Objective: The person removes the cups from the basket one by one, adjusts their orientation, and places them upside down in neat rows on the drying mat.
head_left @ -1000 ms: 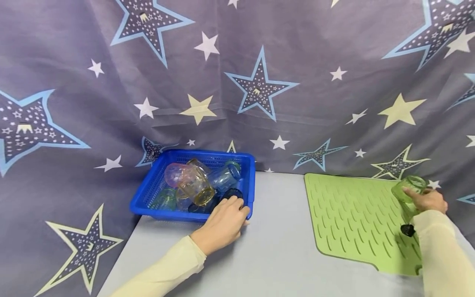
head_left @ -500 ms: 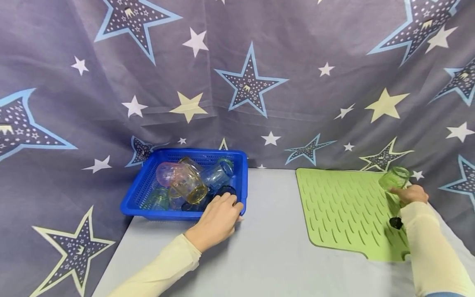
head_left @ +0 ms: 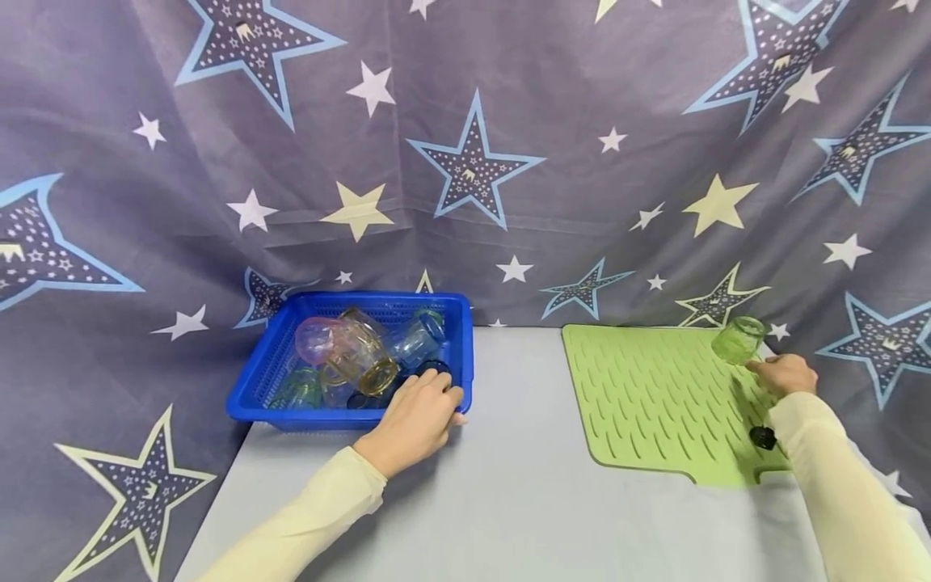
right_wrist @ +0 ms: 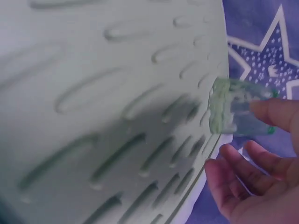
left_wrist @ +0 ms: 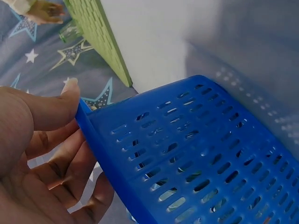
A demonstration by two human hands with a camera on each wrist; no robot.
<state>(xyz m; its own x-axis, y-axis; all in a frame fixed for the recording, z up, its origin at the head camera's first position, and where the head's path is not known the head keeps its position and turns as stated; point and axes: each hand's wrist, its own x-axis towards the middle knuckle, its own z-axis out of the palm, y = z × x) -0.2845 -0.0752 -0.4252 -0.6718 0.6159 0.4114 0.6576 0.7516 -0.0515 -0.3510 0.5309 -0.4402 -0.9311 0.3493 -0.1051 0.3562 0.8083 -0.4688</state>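
Note:
In the head view my left hand [head_left: 416,414] is at the near right corner of a blue plastic basket [head_left: 469,356]. The left wrist view shows the thumb on one side of the rim and curled fingers on the other, gripping it. Far to the right, a green glass cup [head_left: 738,339] stands at the back right of a green drying mat [head_left: 640,388]. My right hand [head_left: 785,373] is beside that cup. In the right wrist view the thumb [right_wrist: 271,112] overlaps the cup, while the other fingers are spread loosely below, apart from it.
Several glasses lie jumbled in the basket: an amber mug [head_left: 361,364], a pink glass [head_left: 316,339], a blue glass [head_left: 418,339], a green one [head_left: 300,390] and dark ones. A small black object [head_left: 762,437] shows by the right sleeve. A star-patterned curtain [head_left: 473,267] hangs behind the table.
The view has shifted, so the basket and mat sit further left in it. My right hand has drawn partly off the cup, which now stands more in sight. My left hand stays on the basket corner.

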